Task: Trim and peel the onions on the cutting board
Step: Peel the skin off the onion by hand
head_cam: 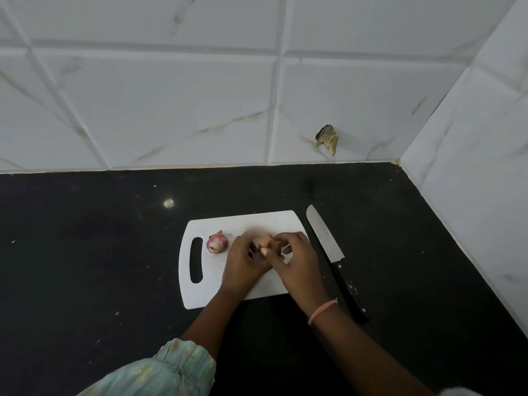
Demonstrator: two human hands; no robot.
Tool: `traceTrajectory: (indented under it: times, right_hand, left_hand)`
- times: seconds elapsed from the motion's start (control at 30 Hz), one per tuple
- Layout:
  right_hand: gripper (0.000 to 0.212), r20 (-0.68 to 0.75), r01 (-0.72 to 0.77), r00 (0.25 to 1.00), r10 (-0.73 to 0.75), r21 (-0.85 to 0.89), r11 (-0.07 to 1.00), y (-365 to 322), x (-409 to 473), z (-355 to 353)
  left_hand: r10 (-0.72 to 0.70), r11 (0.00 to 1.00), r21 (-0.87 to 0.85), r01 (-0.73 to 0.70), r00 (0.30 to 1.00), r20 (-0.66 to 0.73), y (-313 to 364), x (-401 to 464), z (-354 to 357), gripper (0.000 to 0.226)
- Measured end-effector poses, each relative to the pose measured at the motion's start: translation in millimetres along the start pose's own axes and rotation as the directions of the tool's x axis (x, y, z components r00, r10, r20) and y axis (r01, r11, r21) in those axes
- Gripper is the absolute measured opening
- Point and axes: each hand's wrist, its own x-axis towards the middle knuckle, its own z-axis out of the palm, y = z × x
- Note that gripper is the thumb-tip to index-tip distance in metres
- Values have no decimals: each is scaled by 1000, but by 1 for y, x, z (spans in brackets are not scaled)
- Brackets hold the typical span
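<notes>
Centrally, both hands' fingers pinch onion (pixel 265 242) over cutting board (pixel 243 221) — knife (pixel 325 238) along right edge.

Left hand (pixel 245 258) and right hand (pixel 297 258) meeting over the cutting board (pixel 205 298), fingers curled, apparently pinching a small onion (pixel 265 242) between them

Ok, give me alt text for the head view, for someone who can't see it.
Both hands, left hand and right hand, hold a small onion over a white cutting board. A second, unpeeled onion sits near the board's handle slot; a knife lies beside the board's right edge.
</notes>
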Motion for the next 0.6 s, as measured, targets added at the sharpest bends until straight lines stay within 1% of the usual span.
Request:
traceTrajectory:
  times: [0.07,0.17,0.2,0.27,0.33,0.4,0.5,0.53,0.6]
  right_hand:
    - [22,-16,15,1000,-16,-32,999,1,6,4]
    - [12,-45,0,999,0,-5,1000,7,14,3]
    - [8,-49,-11,999,12,23,1000,9,17,2]
    - [6,-31,-114,992,120,150,982,13,20,-2]
    - [9,31,-257,965,262,332,908,17,21,-6]
    - [10,79,-345,935,347,443,828,22,22,-7]
    - [14,108,-409,899,424,552,726,24,21,-8]
    - [13,116,-416,894,433,572,707,23,20,-8]
    - [13,111,-405,900,421,569,716,22,18,-8]
  left_hand:
    - [26,999,40,-28,999,31,0,0,1,33]
    - [36,991,127,-44,997,63,-1,0,3,39]
    - [37,988,151,-46,998,60,-1,1,3,42]
    - [44,982,180,-52,998,51,-2,1,3,50]
    - [50,976,207,-61,997,59,-3,1,3,51]
    - [42,974,218,-55,997,65,-3,1,2,46]
    - [42,974,221,-56,997,66,1,0,1,51]
    - [45,975,216,-60,996,72,2,0,1,51]
    - [54,976,205,-70,995,82,3,-1,0,51]
